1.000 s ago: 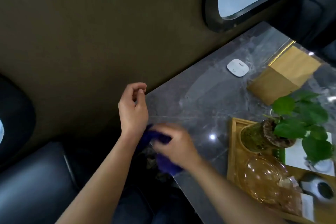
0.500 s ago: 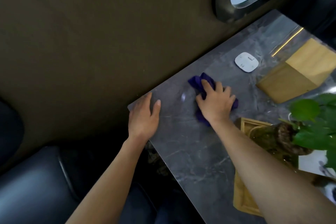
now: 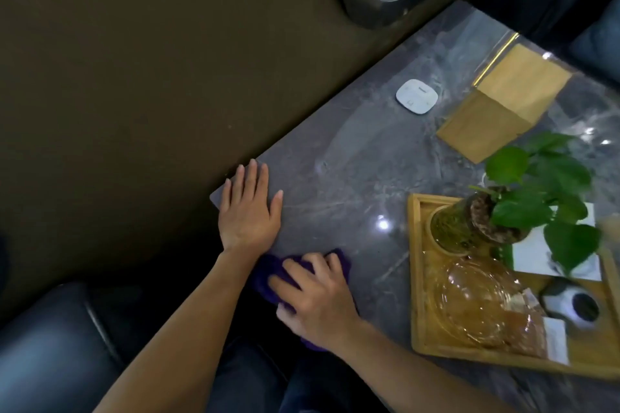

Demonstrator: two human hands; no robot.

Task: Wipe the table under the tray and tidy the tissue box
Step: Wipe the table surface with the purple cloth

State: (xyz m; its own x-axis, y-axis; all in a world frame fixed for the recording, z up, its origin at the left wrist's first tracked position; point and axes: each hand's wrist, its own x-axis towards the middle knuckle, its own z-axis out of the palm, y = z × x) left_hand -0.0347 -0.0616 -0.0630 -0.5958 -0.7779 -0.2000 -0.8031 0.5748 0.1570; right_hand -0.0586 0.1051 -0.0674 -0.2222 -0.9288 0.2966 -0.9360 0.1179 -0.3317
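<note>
A grey marble table (image 3: 352, 157) runs along the brown wall. My right hand (image 3: 313, 298) presses a purple cloth (image 3: 265, 273) flat on the table's near edge, fingers spread over it. My left hand (image 3: 248, 211) lies flat and open on the table's near left corner, just beyond the cloth. A wooden tray (image 3: 416, 278) sits to the right, apart from the cloth. The wooden tissue box (image 3: 503, 100) stands farther back, beyond the tray.
In the tray are a green plant in a glass jar (image 3: 453, 228), an amber glass bowl (image 3: 479, 298), white cards and a small dark-holed white object (image 3: 577, 303). A white square device (image 3: 417, 96) lies near the wall. A dark seat is at bottom left.
My right hand has dragged the purple cloth from the middle of the table back to the near edge. My left hand has stayed flat on the table corner.
</note>
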